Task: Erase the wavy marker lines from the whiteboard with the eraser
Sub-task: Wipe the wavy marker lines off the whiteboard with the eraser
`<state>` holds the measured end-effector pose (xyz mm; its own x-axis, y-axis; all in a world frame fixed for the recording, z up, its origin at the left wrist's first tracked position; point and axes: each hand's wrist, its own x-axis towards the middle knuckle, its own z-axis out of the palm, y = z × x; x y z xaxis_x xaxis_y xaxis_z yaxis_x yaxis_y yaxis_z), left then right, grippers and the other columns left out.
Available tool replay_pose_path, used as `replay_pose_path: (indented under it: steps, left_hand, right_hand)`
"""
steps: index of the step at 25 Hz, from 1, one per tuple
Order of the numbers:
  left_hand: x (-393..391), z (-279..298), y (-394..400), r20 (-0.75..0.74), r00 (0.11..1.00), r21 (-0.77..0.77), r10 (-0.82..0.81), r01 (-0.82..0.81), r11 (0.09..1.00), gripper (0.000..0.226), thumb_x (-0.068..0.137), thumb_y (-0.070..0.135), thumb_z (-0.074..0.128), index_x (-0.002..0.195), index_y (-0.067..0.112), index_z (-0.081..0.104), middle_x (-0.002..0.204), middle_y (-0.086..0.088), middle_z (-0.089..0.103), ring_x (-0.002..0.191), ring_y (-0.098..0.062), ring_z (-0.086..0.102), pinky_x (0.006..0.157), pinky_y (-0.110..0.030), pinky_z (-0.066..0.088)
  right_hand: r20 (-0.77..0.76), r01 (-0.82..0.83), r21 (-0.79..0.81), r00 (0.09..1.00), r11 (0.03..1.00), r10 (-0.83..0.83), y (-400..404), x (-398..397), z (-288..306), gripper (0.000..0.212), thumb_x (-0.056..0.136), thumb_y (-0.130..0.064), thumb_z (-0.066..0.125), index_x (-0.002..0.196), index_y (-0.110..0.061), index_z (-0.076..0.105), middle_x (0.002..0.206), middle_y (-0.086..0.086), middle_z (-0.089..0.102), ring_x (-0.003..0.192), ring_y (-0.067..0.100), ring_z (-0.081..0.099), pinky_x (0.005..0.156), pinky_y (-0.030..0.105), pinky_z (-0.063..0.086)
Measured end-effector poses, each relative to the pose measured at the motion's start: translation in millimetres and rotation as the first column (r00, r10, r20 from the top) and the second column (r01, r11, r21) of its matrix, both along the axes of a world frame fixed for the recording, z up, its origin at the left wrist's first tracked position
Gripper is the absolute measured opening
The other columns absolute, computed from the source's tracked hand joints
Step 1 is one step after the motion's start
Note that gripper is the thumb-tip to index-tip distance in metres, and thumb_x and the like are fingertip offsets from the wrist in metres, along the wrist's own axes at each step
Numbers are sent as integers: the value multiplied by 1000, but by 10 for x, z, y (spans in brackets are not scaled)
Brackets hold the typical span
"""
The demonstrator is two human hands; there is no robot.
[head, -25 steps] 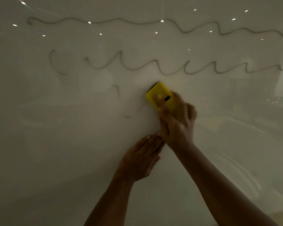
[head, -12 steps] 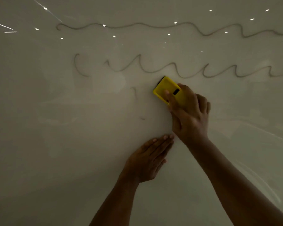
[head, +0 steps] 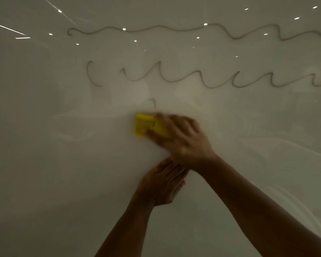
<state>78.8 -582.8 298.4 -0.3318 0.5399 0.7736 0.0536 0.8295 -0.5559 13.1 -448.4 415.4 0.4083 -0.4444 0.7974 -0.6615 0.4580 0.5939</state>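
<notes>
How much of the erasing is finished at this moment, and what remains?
Done: the lowest line is nearly gone; only a short hook shows above the eraser. In hand: the right hand presses the eraser on the whiteboard, blurred; the left hand lies flat below. Left: the middle line, with a gap near its left end, and the whole top line.

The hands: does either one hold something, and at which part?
The right hand grips the yellow eraser by its right end. The left hand holds nothing; it lies flat on the whiteboard.
</notes>
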Motion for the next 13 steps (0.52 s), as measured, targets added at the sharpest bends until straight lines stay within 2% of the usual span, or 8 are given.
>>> replay_pose_path:
  steps: [2, 3, 5, 6, 8, 9, 11, 13]
  left_hand:
    - [10, 8, -3, 32, 999, 10, 18, -18, 1000, 55, 100, 28, 58, 150, 6, 51, 156, -8, 51, 143, -24, 49, 126, -38, 30]
    - [23, 9, -15, 28, 999, 25, 20, -20, 999, 56, 101, 27, 57, 152, 8, 46, 160, -6, 43, 146, -24, 45, 128, -37, 27]
    - [74, 6, -66, 16, 999, 77, 49, -50, 996, 59, 102, 26, 53, 158, 11, 41, 166, -6, 35, 153, -21, 37, 130, -36, 22]
    - [109, 8, -106, 16, 996, 100, 83, -84, 991, 60, 104, 26, 50, 161, 12, 38, 169, -6, 32, 157, -19, 32, 131, -35, 20]
    - [171, 14, -178, 15, 990, 127, 140, -141, 982, 61, 106, 28, 44, 164, 12, 33, 173, -3, 27, 159, -17, 28, 131, -34, 17]
    - [190, 16, -194, 9, 988, 137, 152, -152, 979, 61, 106, 28, 43, 164, 12, 33, 174, -2, 26, 159, -16, 28, 131, -34, 17]
    - [219, 27, -210, 10, 987, 170, 158, -158, 973, 62, 106, 29, 42, 165, 14, 33, 174, 0, 25, 159, -15, 28, 130, -33, 17]
    - [236, 38, -227, 17, 985, 204, 173, -173, 964, 63, 105, 31, 43, 166, 17, 31, 174, 2, 26, 159, -14, 28, 130, -32, 17]
  right_hand:
    - [165, -23, -189, 985, 982, 55, 34, -11, 134, 55, 96, -15, 61, 146, -34, 55, 150, 13, 55, 115, 34, 55, 91, 44, 43]
    - [160, -22, -188, 986, 982, 53, 40, -16, 142, 55, 95, -15, 60, 146, -34, 56, 150, 12, 55, 115, 34, 55, 91, 44, 43]
    - [17, 7, -72, 1000, 997, -5, 101, -103, 102, 52, 98, -16, 56, 147, -35, 55, 151, 11, 54, 117, 34, 58, 95, 43, 45]
    - [22, 5, -81, 1000, 997, -4, 161, -147, 141, 52, 98, -15, 57, 147, -35, 55, 152, 11, 54, 118, 34, 57, 96, 42, 44]
    - [150, -11, -200, 988, 980, 42, 215, -167, 240, 55, 95, -13, 63, 145, -35, 57, 151, 11, 54, 116, 34, 52, 94, 43, 42]
    - [153, -16, -181, 987, 983, 44, 204, -153, 252, 57, 93, -12, 63, 145, -35, 57, 151, 12, 54, 117, 34, 50, 95, 43, 42]
    - [39, 11, -47, 999, 999, -9, 156, -115, 227, 60, 90, -12, 59, 145, -35, 57, 151, 10, 55, 120, 34, 52, 99, 44, 44]
    - [99, -32, -91, 994, 995, 41, 115, -69, 291, 54, 95, -13, 59, 143, -35, 59, 150, 9, 56, 118, 34, 54, 98, 43, 44]
